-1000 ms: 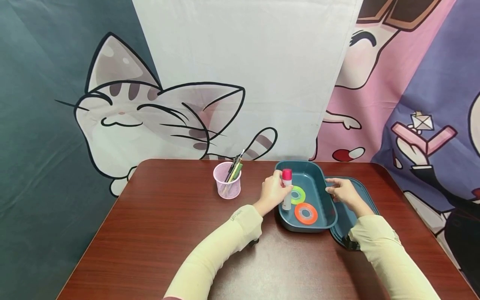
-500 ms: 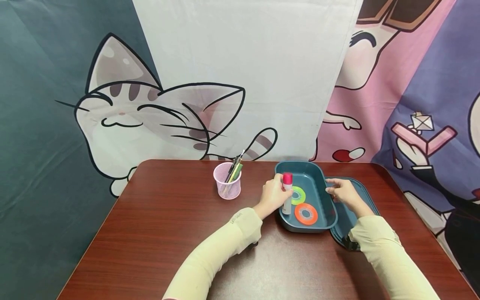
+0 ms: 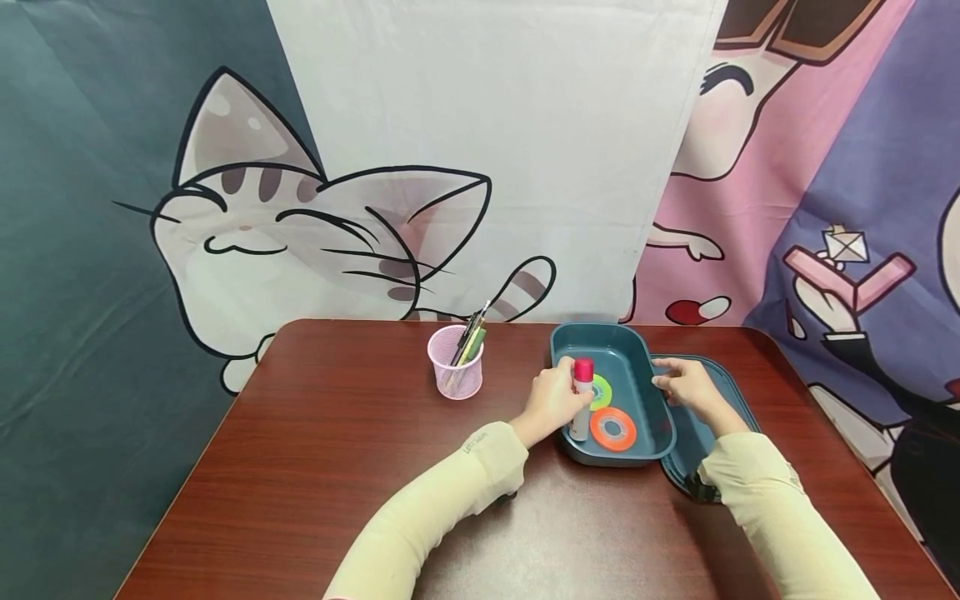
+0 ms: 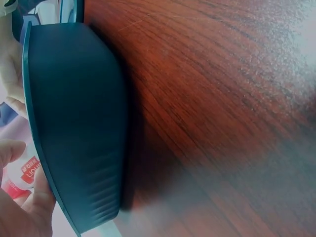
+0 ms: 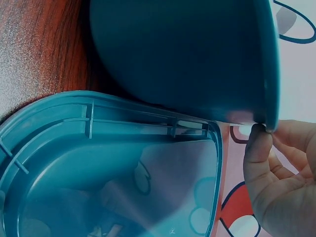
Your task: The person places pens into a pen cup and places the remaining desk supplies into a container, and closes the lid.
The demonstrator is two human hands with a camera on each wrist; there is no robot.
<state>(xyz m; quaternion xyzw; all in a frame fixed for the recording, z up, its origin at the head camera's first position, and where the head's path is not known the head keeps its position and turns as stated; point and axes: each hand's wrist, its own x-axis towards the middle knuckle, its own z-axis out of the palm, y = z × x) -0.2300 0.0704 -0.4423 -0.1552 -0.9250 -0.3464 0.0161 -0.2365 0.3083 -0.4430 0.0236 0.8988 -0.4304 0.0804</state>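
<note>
My left hand (image 3: 551, 400) grips a white glue stick (image 3: 580, 425) with a red cap, cap upward, inside the left side of a dark teal plastic box (image 3: 628, 379). In the left wrist view, the red label of the glue stick (image 4: 29, 170) shows between thumb and fingers behind the box wall. A green ring-shaped roll (image 3: 602, 392) and an orange one (image 3: 613, 428) lie flat on the box floor. At the box's right rim, my right hand (image 3: 692, 387) pinches the edge between thumb and finger, seen closely in the right wrist view.
The teal lid (image 3: 688, 442) lies right of the box, partly beneath my right arm. A pink mesh pen cup (image 3: 456, 379) holding several pens stands left of the box, near the table's back edge. Printed cloth hangs behind the brown wooden table (image 3: 337, 433).
My left hand and the glue stick have moved down and slightly right, toward the near end of the box. The right hand stays at the rim.
</note>
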